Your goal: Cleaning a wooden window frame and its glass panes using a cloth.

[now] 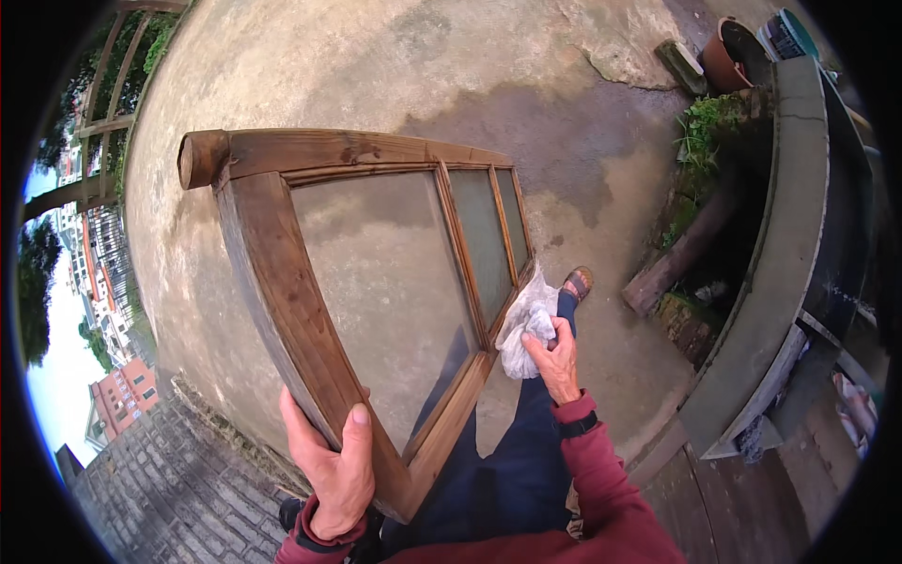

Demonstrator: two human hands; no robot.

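A brown wooden window sash [310,289] with glass panes [373,261] stands tilted before me, its wide stile towards my left. My left hand [331,451] grips that stile near its lower end, thumb on the face and fingers around the outer edge. A crumpled whitish cloth [523,328] is pinched in my right hand [553,359], beside the sash's near rail. The cloth hangs against or very close to that rail; whether it touches, I cannot tell. A rounded wooden end [203,159] juts from the far left corner of the sash.
Stained concrete ground [296,84] spreads around the sash. To the right runs a concrete ledge [782,233] beside a dark recess with a log [680,247]. A brown pot [734,56] and a bucket [789,35] stand far right. Brick paving [183,486] and wooden railings [106,127] lie left.
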